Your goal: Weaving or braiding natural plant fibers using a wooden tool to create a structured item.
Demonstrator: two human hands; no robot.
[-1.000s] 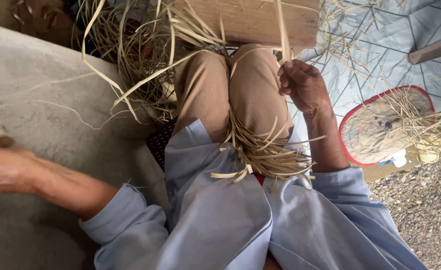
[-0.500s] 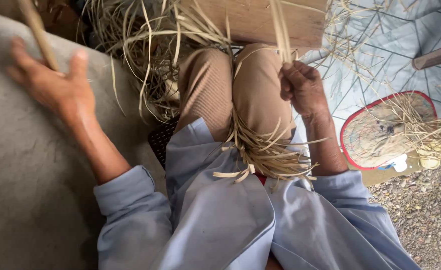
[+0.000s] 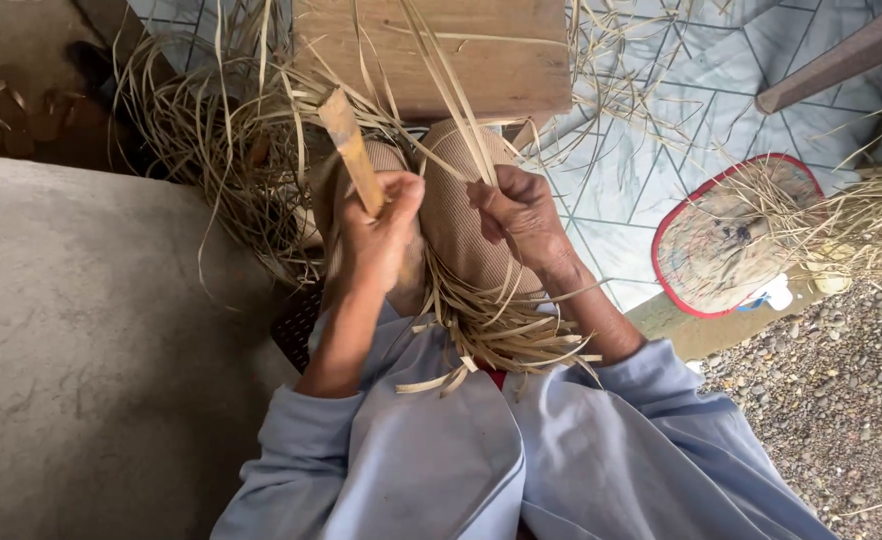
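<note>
I see left hand [image 3: 381, 232] closed round a bamboo stick [image 3: 351, 150] over the knees, right hand [image 3: 521, 215] pinching pale reed strips [image 3: 441, 70] w/ wooden board [image 3: 481, 60] just beyond.

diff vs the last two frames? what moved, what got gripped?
The left hand swung in from the concrete slab to the knees, gripping a short bamboo stick. The right hand stayed over the right knee, pinching thin strips. The bundle of strips on the lap is unchanged.

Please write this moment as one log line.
left hand: grips bamboo stick | right hand: pinches bamboo strips | both over knees
</note>
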